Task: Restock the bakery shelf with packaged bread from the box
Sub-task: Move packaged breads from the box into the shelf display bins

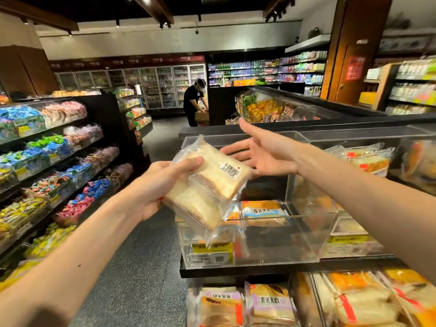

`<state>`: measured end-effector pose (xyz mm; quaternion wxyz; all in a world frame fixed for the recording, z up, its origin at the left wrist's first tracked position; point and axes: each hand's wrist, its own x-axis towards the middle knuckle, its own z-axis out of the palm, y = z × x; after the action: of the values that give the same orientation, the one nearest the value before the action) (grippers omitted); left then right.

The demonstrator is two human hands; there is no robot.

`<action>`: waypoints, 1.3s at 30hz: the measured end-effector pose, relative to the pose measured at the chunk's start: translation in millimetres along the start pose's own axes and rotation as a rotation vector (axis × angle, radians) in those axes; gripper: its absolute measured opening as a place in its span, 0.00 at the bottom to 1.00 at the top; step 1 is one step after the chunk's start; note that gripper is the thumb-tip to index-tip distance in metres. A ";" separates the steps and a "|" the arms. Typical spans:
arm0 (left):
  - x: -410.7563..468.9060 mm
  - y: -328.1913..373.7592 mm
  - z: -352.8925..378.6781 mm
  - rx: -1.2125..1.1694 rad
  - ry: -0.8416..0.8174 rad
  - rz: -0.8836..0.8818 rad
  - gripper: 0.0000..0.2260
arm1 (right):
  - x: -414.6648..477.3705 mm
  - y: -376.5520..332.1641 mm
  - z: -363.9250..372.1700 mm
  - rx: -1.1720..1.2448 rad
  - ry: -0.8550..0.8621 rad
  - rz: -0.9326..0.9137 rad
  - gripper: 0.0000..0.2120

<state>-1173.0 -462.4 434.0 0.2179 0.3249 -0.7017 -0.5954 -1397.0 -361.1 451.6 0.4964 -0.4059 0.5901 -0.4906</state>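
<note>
Dim store; ceiling spotlights point(165, 25) far above the hands. Bread pack point(212, 182) in left hand point(153, 187) sharp, evenly lit. Glare on acrylic bin point(306, 234) below right hand point(262, 156). Edges bend, soft blur.

Left of my left grip point(153, 185), candy shelves point(47, 149) run in bright tiers. Far beyond it, I see a person in black point(192, 100) bending forward before glass-door coolers point(153, 88). Drink shelves point(247, 72) line the back wall to the right, beside a brown door point(339, 86) bearing a red notice point(354, 68).

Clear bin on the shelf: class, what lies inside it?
A blue-labelled bread pack lies inside the clear bin; the held bread pack covers its left part.
</note>
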 end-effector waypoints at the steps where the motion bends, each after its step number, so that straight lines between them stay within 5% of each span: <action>1: 1.4 2.7 4.8 0.007 -0.019 0.006 0.22 | -6.4 -4.0 -2.7 -0.067 0.008 -0.018 0.30; 4: 6.4 9.7 17.0 0.004 -0.052 0.013 0.26 | -28.1 -12.1 -7.4 -0.197 0.063 -0.039 0.18; 15: 23.3 21.2 41.7 -0.055 0.024 0.078 0.19 | -67.1 -35.0 -32.2 -0.270 0.267 -0.100 0.09; 17: 27.7 17.7 35.1 -0.032 0.061 0.096 0.18 | -72.5 -39.3 -37.6 -0.398 0.328 -0.127 0.09; 20: 33.1 12.1 25.2 0.018 0.111 0.139 0.21 | -69.3 -33.7 -43.4 -0.897 0.399 -0.200 0.08; 24: 32.6 10.5 23.3 0.050 0.125 0.174 0.17 | -39.1 0.8 -28.9 -1.419 0.250 -0.119 0.08; 30: 31.5 13.3 32.0 0.052 0.076 0.180 0.15 | -7.5 60.2 -5.5 -1.689 0.006 0.105 0.11; 34: 35.3 10.6 33.5 0.045 0.088 0.163 0.15 | 4.3 70.0 3.5 -1.700 -0.089 0.169 0.17; 39: 41.1 6.4 36.6 0.021 0.070 0.144 0.14 | 5.9 82.1 1.6 -1.374 -0.289 0.413 0.15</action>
<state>-1228.2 -466.0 429.7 0.2811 0.2964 -0.7215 -0.5590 -1395.7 -351.5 369.8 0.2850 -0.5668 0.7578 0.1526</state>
